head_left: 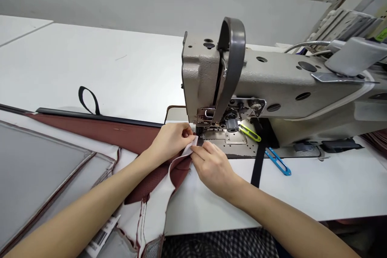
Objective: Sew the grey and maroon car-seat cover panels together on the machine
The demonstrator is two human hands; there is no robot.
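My left hand [173, 139] pinches the folded edge of a seat cover [130, 133], dark red leather outside and pale grey backing inside. Just to its right, my right hand [213, 165] also grips that edge, its fingertips close to those of the left. Both hands are right in front of the needle area of an industrial sewing machine [199, 76]. The needle itself is hidden behind the hands and the presser parts. Along the cover's far edge runs a black strip [99, 116] with a black loop [89, 100] standing up from it.
On the machine bed lie yellow-green thread snips [249, 132]; blue thread snips [278, 161] rest on the white table [320, 185]. A black strap [259, 161] hangs over the table's front part. A barcode label [102, 236] shows on the cover near my left forearm.
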